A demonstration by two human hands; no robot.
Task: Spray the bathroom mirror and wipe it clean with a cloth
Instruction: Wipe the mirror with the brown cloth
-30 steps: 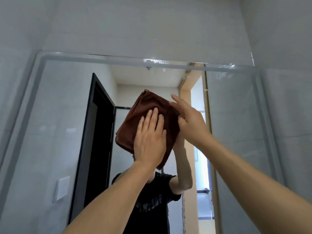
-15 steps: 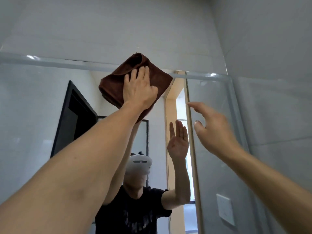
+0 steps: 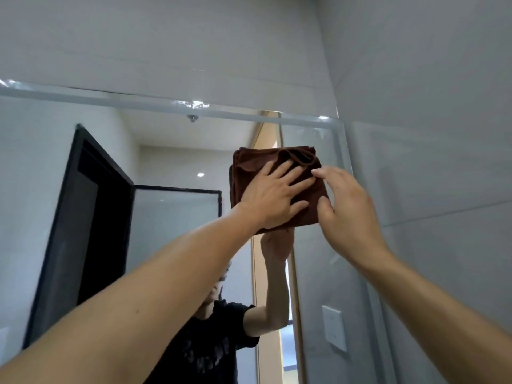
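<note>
A folded brown cloth (image 3: 252, 162) is pressed flat against the bathroom mirror (image 3: 171, 217), near its upper right corner. My left hand (image 3: 273, 196) lies on the cloth with fingers spread, holding it to the glass. My right hand (image 3: 346, 212) is at the cloth's right edge, fingers apart, fingertips at or touching the cloth. The mirror's bevelled top edge (image 3: 138, 102) runs just above. No spray bottle is in view.
A tiled side wall (image 3: 432, 162) meets the mirror on the right. The mirror reflects a black-framed door (image 3: 91, 231), a white switch plate (image 3: 333, 328) and a person in a black shirt with raised arms.
My left hand has slid the cloth down and to the right from the mirror's top edge. My right hand moved in from open air to the cloth's right side.
</note>
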